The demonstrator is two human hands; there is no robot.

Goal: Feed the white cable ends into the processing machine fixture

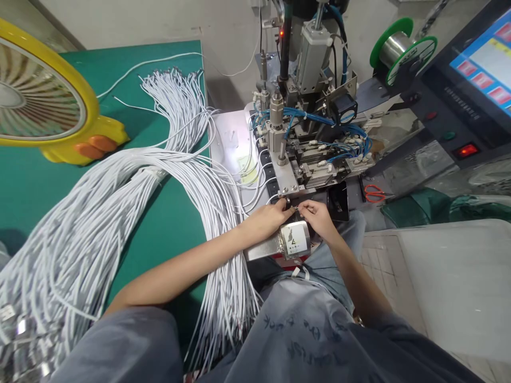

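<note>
My left hand [271,217] and my right hand [317,215] meet at the front edge of a small metal machine [303,159], fingers pinched together. Between them they hold the end of a thin white cable [261,199] at the machine's fixture; the tip itself is too small to make out. Just below the hands sits a shiny metal cover with a warning label [295,240]. A thick bundle of white cables [120,213] lies across the green table [40,186] to the left and drapes over its edge by my lap.
A yellow fan [43,101] stands at the far left on the table. A green spool of wire [403,50] and a control panel with a touch screen [479,74] are at the right. Red-handled scissors [373,193] lie right of the machine. A translucent bin [459,287] sits at lower right.
</note>
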